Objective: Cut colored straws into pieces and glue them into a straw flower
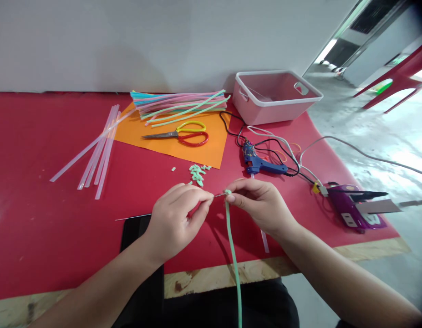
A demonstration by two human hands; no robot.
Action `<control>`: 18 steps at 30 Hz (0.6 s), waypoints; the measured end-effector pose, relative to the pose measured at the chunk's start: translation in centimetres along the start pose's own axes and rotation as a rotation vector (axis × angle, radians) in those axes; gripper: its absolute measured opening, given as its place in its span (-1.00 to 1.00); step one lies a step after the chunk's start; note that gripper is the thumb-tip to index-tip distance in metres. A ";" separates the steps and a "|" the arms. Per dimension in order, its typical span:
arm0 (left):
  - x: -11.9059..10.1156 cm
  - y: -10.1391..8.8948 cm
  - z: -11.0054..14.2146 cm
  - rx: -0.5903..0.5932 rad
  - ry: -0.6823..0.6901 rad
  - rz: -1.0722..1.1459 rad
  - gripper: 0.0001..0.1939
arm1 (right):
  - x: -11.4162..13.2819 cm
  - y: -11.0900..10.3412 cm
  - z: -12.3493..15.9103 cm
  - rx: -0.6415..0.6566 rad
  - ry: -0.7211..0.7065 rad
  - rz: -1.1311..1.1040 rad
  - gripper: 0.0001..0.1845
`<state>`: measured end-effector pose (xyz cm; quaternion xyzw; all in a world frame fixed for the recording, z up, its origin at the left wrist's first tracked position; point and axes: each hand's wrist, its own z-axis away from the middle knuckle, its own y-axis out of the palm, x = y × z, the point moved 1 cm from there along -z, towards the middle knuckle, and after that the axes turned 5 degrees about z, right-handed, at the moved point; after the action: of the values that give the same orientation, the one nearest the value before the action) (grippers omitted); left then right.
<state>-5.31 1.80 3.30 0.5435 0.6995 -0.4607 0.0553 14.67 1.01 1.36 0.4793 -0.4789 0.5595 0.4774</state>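
Both of my hands meet over the red table, in the middle of the view. A light green pipe cleaner [234, 255] is pinched near its top by my right hand [263, 205], thumb against fingers, and its long end hangs past the table edge. My left hand [178, 216] is closed, thumb and forefinger pinching a short thin wire [219, 195] that reaches to the pipe cleaner's top. Just beyond the hands lie several small green cut pieces [197, 174]. Another thin rod [132, 217] shows left of my left hand; where it ends is hidden.
Scissors [176, 135] and bundled pipe cleaners [180, 105] lie on orange paper [211, 152]. Glue sticks [101, 150] are at left. A blue glue gun [265, 166], pink basket [265, 111], cables and purple power strip [350, 209] stand right. A black flat device [137, 224] lies under my left arm.
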 end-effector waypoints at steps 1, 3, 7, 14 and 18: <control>0.0 0.0 0.0 0.001 -0.001 -0.002 -0.89 | 0.1 0.1 0.0 -0.008 -0.014 0.005 -0.82; 0.1 0.0 0.1 -0.001 -0.007 -0.002 -0.89 | 0.1 0.2 0.1 -0.017 -0.026 -0.013 -0.78; 0.1 0.0 0.1 -0.004 -0.016 0.004 -0.89 | 0.1 0.2 0.1 -0.008 -0.026 -0.022 -0.76; 0.0 0.0 0.1 -0.006 -0.025 0.009 -0.89 | 0.1 0.0 0.2 0.024 -0.051 -0.037 -0.78; 0.1 0.1 0.2 0.002 -0.028 0.016 -0.89 | 0.2 0.1 0.1 0.052 -0.055 -0.051 -0.80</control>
<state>-5.35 1.72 3.10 0.5426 0.6939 -0.4684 0.0681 14.62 0.87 1.59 0.5188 -0.4647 0.5458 0.4658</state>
